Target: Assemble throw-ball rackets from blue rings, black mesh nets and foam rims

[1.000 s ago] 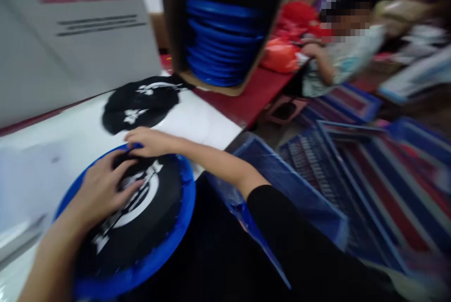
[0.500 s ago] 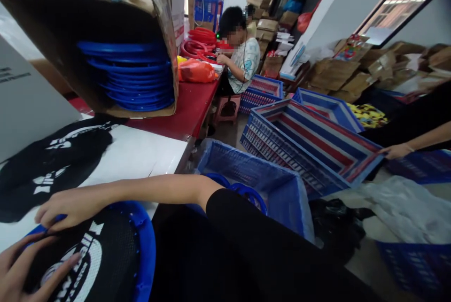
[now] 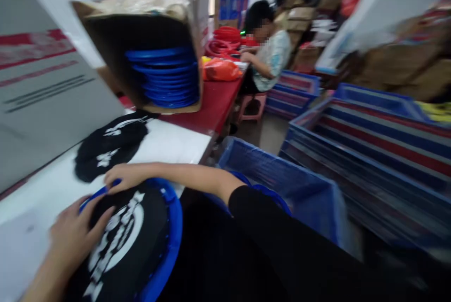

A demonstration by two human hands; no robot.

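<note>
A round black mesh fabric piece [image 3: 151,227] with white printed lettering lies over a blue plastic ring [image 3: 174,231] at the table's near edge. My left hand [image 3: 75,224] rests on the left side of this piece, thumb and fingers apart. At the far rim my right hand [image 3: 127,177] has its fingers curled round the ring, with a bit of blue showing between thumb and fingers. Exactly how the fabric edge sits under those fingers is hidden. Just beyond, more black printed fabric [image 3: 112,144] lies on the white table surface [image 3: 176,144].
A tilted cardboard box [image 3: 199,67] holds stacked blue rings [image 3: 165,76]. Right of the table stands a lined blue crate [image 3: 310,189] with blue rings inside; a larger striped crate [image 3: 380,151] is beyond it. Another person [image 3: 271,53] sits at the red table [image 3: 214,104].
My view has swung left, so everything sits further right. Both hands stay at the ring, the left showing more of its wrist. The other person's hand on the striped crate has left view.
</note>
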